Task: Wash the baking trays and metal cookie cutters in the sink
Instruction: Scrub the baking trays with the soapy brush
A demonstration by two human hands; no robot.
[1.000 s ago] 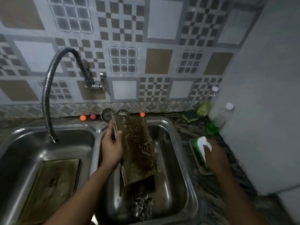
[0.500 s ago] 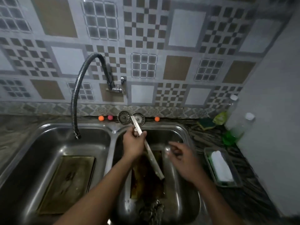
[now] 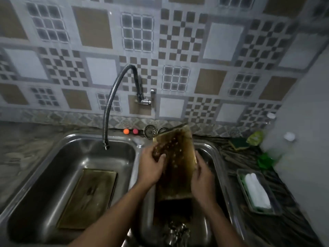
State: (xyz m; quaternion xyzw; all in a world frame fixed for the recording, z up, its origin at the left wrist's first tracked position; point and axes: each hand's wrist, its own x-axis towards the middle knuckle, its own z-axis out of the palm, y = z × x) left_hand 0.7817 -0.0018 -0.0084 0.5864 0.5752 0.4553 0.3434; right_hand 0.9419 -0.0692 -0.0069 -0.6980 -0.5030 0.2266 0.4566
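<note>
Patterned wall tiles [image 3: 179, 40] in grey, white and tan fill the background above a steel double sink [image 3: 71, 138] set into a dark bench [image 3: 229, 157]. A flexible ribbed tap hose [image 3: 112, 104] curves down from the wall over the left basin.

Over the right basin [image 3: 211, 154], the person holds a rectangular baking tray [image 3: 179, 157] tilted up on end, its far edge raised towards the wall. Its surface is dark brown and stained, dotted with pale specks that may be suds or droplets. The left hand [image 3: 151, 166] grips the tray's left edge, with fingers [image 3: 161, 158] curled over its face. The right hand [image 3: 203, 179] holds the right edge, its fingers wrapped against the rim.

Below the tray, at the near end of the right basin, lies a blurred heap of shiny metal cutters [image 3: 176, 230]; their shapes cannot be made out. A second tray [image 3: 89, 198], dull brown and smeared, lies flat on the floor of the left basin.

On the ledge behind the sink sit an orange ball [image 3: 126, 131], a pink ball [image 3: 135, 131] and two round strainers [image 3: 150, 130]. On the bench to the right, a soap dish [image 3: 277, 207] holds something white, with a green sponge [image 3: 238, 142] and clear bottles [image 3: 270, 148] beyond it.
</note>
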